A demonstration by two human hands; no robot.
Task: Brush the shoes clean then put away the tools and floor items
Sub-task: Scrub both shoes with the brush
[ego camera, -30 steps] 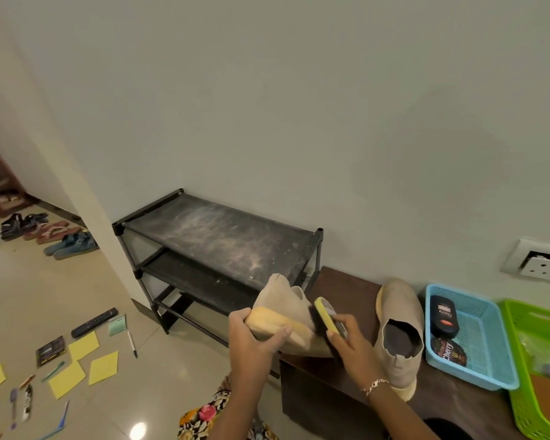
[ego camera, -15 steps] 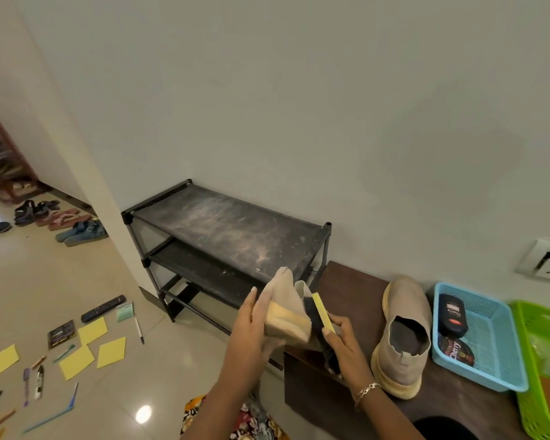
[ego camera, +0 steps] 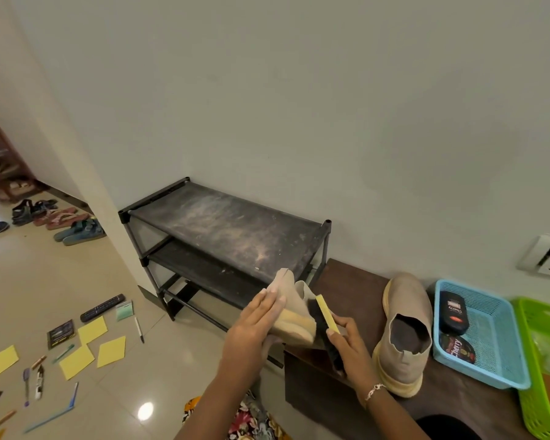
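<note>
At the near left edge of the wooden bench [ego camera: 340, 281], the held shoe [ego camera: 294, 309], beige with a pale yellow sole, is raised off the surface. The left hand [ego camera: 254, 319] presses straight, flat fingers against the shoe's left side; whether the thumb clamps the sole cannot be told. The right hand [ego camera: 351, 347] grips the brush [ego camera: 326, 319], fingers curled round its handle. The brush has a yellow back, and its black bristles touch the shoe's right side.

The second shoe [ego camera: 404, 328] stands upright on the bench, just right of the hands. Further right, the blue basket [ego camera: 489, 354] holds a black polish bottle [ego camera: 453, 312], its label too small to read, and a round tin [ego camera: 457, 352] marked "Cherry". The green basket [ego camera: 540, 376] touches the blue basket's right side.

Left of the bench, the black shoe rack [ego camera: 229, 230] stands against the wall, its top shelf dusty. On the floor at far left lie yellow notes [ego camera: 92, 330], a remote [ego camera: 102, 308] and scattered pens [ego camera: 138, 328].
</note>
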